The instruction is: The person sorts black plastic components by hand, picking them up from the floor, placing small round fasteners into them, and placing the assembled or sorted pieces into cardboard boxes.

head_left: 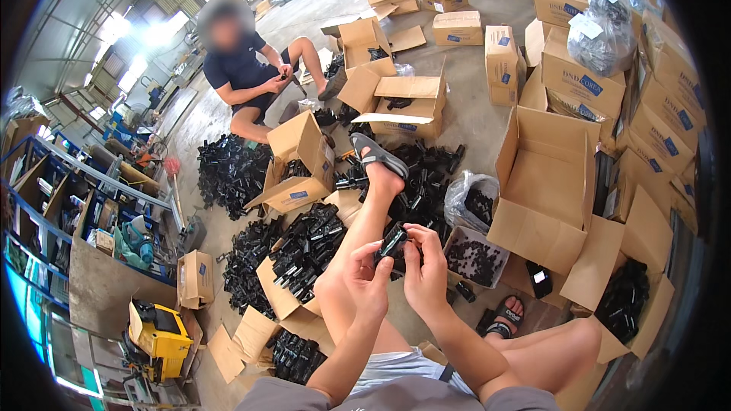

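Note:
Above my lap, my left hand (365,281) grips a short black cylindrical part (391,242) between thumb and fingers. My right hand (426,268) is closed in a pinch at the right end of the same part. Any smaller piece between those fingertips is too small to make out. Just beyond my right hand stands a bin of small black pieces (478,259), with a clear plastic bag (469,196) of similar pieces behind it. A large pile of black parts (422,183) lies around my outstretched foot.
Further piles of black parts (234,175) cover the floor at left. Open cartons (544,183) stand to the right, and stacked cartons (586,80) rise behind them. A co-worker (247,68) sits across from me, handling a dark part. A yellow machine (164,341) stands at lower left.

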Demonstrator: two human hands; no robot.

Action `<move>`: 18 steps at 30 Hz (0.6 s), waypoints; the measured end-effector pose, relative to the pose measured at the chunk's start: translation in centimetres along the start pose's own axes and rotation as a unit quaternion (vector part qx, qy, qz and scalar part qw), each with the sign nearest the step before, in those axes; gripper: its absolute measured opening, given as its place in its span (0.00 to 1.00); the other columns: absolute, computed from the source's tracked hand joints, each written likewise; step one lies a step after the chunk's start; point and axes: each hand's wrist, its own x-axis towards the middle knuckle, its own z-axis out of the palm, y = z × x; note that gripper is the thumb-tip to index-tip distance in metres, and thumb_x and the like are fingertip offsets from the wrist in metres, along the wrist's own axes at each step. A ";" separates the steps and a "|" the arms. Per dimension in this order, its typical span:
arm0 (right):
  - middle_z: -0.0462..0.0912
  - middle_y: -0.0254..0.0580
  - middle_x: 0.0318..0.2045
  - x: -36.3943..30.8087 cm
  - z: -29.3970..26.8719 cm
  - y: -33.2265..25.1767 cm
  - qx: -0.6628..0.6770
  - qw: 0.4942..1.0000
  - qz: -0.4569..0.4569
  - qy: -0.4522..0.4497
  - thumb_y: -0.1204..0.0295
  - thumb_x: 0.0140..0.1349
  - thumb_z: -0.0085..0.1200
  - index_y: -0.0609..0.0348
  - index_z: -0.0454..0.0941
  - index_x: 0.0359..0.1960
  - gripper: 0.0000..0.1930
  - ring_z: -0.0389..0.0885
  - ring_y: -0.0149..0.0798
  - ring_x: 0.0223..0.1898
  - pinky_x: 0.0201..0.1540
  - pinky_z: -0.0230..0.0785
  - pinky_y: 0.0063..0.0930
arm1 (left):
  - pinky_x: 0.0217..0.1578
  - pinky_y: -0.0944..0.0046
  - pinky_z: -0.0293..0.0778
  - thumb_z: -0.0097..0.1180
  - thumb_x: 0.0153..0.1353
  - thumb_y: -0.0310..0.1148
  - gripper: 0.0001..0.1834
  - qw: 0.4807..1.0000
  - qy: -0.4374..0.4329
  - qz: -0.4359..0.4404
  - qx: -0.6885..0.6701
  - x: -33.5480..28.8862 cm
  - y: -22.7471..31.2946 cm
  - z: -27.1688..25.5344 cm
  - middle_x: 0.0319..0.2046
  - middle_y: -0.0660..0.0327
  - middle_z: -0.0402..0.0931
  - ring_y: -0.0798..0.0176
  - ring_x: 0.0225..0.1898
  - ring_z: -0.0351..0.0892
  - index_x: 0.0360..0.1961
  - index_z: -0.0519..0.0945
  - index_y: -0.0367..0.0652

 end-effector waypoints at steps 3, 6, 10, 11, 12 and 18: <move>0.82 0.52 0.45 -0.2 0.0 -0.5 0.028 0.999 0.003 -0.027 0.74 0.73 0.51 0.65 0.77 0.44 0.07 0.83 0.51 0.48 0.50 0.74 0.38 | 0.58 0.64 0.73 0.60 0.65 0.16 0.18 0.994 -0.014 0.032 -0.103 1.1 -3.3 -0.9 0.54 0.54 0.78 0.63 0.57 0.78 0.56 0.75 0.35; 0.83 0.50 0.44 -0.3 -0.1 -1.0 0.032 0.999 -0.003 -0.036 0.75 0.69 0.56 0.65 0.78 0.42 0.06 0.83 0.49 0.47 0.51 0.74 0.37 | 0.58 0.65 0.73 0.60 0.66 0.17 0.18 0.981 -0.020 0.052 -0.188 1.6 -4.4 -1.1 0.54 0.54 0.78 0.64 0.56 0.78 0.56 0.75 0.35; 0.82 0.47 0.44 -0.3 -0.1 -0.8 0.062 0.997 0.011 -0.044 0.79 0.65 0.59 0.65 0.78 0.41 0.06 0.82 0.41 0.47 0.54 0.71 0.31 | 0.56 0.66 0.74 0.60 0.66 0.17 0.18 0.990 -0.004 0.031 -0.139 1.0 -2.7 -1.0 0.54 0.55 0.78 0.64 0.56 0.78 0.56 0.75 0.35; 0.82 0.46 0.44 -0.3 -0.2 -0.7 0.047 0.998 0.023 -0.046 0.78 0.65 0.59 0.66 0.78 0.41 0.06 0.82 0.40 0.47 0.54 0.72 0.31 | 0.56 0.66 0.74 0.60 0.66 0.17 0.18 0.995 0.008 0.003 -0.102 0.5 -1.0 -0.4 0.54 0.55 0.78 0.64 0.56 0.78 0.56 0.75 0.34; 0.82 0.46 0.44 -0.3 -0.4 -0.5 0.032 0.998 0.036 -0.047 0.78 0.65 0.59 0.66 0.78 0.42 0.06 0.82 0.40 0.48 0.54 0.72 0.31 | 0.55 0.66 0.74 0.60 0.66 0.17 0.18 0.997 0.016 -0.025 -0.066 0.0 0.8 0.1 0.54 0.55 0.78 0.64 0.56 0.78 0.56 0.75 0.34; 0.82 0.46 0.46 -0.5 0.4 -0.8 0.076 0.994 0.064 -0.035 0.77 0.65 0.59 0.66 0.78 0.43 0.08 0.81 0.41 0.49 0.54 0.73 0.33 | 0.56 0.66 0.74 0.60 0.66 0.17 0.17 0.998 0.034 -0.038 -0.029 0.2 0.0 -0.4 0.53 0.55 0.79 0.64 0.55 0.79 0.56 0.75 0.34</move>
